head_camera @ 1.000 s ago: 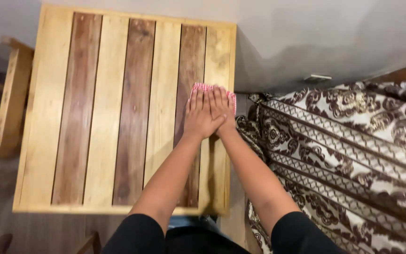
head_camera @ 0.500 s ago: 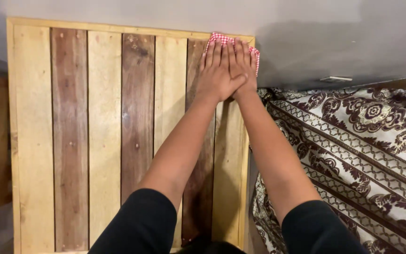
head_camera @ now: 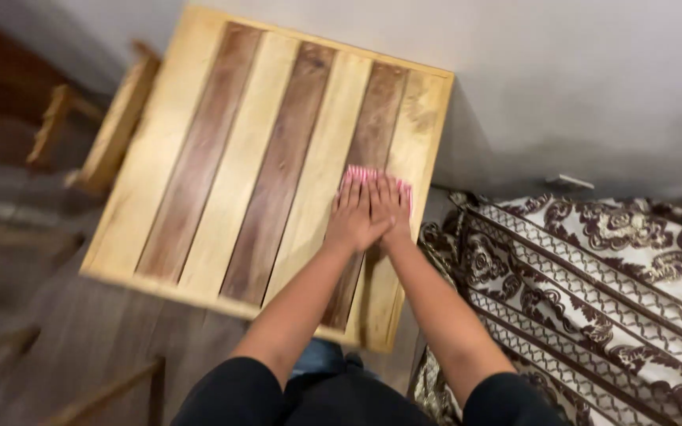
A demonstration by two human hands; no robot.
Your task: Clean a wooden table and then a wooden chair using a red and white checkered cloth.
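A square wooden table (head_camera: 222, 181) with alternating light and dark slats fills the middle of the head view. A pink checked cloth (head_camera: 361, 173) lies on its right side, mostly covered by my hands. My left hand (head_camera: 350, 214) and my right hand (head_camera: 390, 210) lie flat side by side on the cloth, fingers together and pointing away from me, pressing it onto the slats. Only the cloth's far edge shows beyond my fingertips.
A brown and cream patterned fabric (head_camera: 593, 276) covers something at the right, next to the table. A wooden chair (head_camera: 104, 126) stands at the table's left side. A grey wall (head_camera: 593, 87) runs behind the table. Dark floor (head_camera: 80, 339) shows at the lower left.
My hands have drawn the cloth back from the table's far right corner toward me, to about the middle of the right side. The camera view has tilted.
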